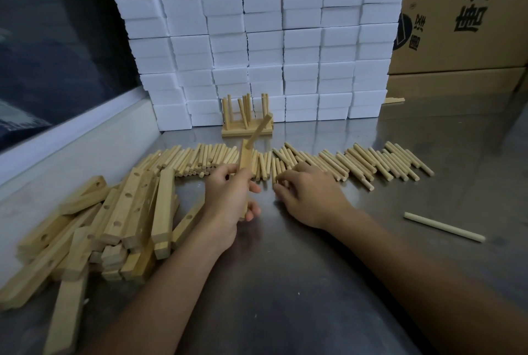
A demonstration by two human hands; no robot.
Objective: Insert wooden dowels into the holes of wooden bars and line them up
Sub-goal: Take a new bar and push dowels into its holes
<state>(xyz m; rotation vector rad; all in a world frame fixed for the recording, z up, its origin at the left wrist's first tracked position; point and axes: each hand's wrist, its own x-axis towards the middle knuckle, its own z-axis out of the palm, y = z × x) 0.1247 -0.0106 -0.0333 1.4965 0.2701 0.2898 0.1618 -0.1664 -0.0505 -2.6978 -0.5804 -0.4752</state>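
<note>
On the left of the metal surface lies a loose pile of drilled wooden bars. Beside it the left hand grips one bar upright, fingers curled round it, with a dowel slanting from its top hole. The right hand rests with bent fingers on the row of loose dowels; whether it pinches one I cannot tell, and finished bars stand before white foam blocks.

1. A small workshop or packing room: steel tabletop spread with piled wooden bars and rows of dowels.
2. Stacked white foam blocks fill the top centre; printed cardboard boxes stand upper right.
</note>
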